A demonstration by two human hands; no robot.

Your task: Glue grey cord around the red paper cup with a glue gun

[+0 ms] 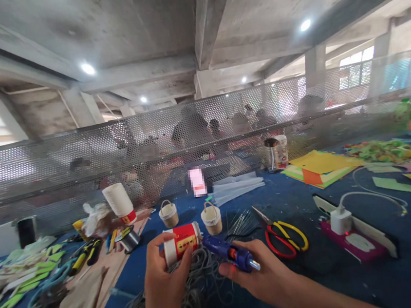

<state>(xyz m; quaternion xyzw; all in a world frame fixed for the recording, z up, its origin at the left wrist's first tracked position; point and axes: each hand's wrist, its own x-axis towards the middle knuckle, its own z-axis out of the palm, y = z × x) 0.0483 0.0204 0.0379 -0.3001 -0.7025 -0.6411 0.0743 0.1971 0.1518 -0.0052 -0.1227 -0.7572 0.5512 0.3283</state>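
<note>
My left hand (166, 271) is closed round a red and white paper cup (174, 246), which lies on its side in the air with one end towards the right. In my right hand (250, 267) is a blue hot glue gun (225, 251), a glue stick poking out of its rear. Its nozzle is close to the cup's end; whether they touch I cannot tell. Just behind the cup stand two small basket-like cups with handles, a left one (168, 216) and a right one (211, 219). A tangle of grey cord (199, 267) lies beneath my hands.
Red and yellow scissors (282, 234) and thin wires (240, 224) lie right of centre. A charger (341, 220) sits in a purple power strip (362, 243). Stacked paper cups (118, 202), a wire spool (128, 238) and cloth (77, 300) are at left. A perforated metal screen (161, 153) borders the table.
</note>
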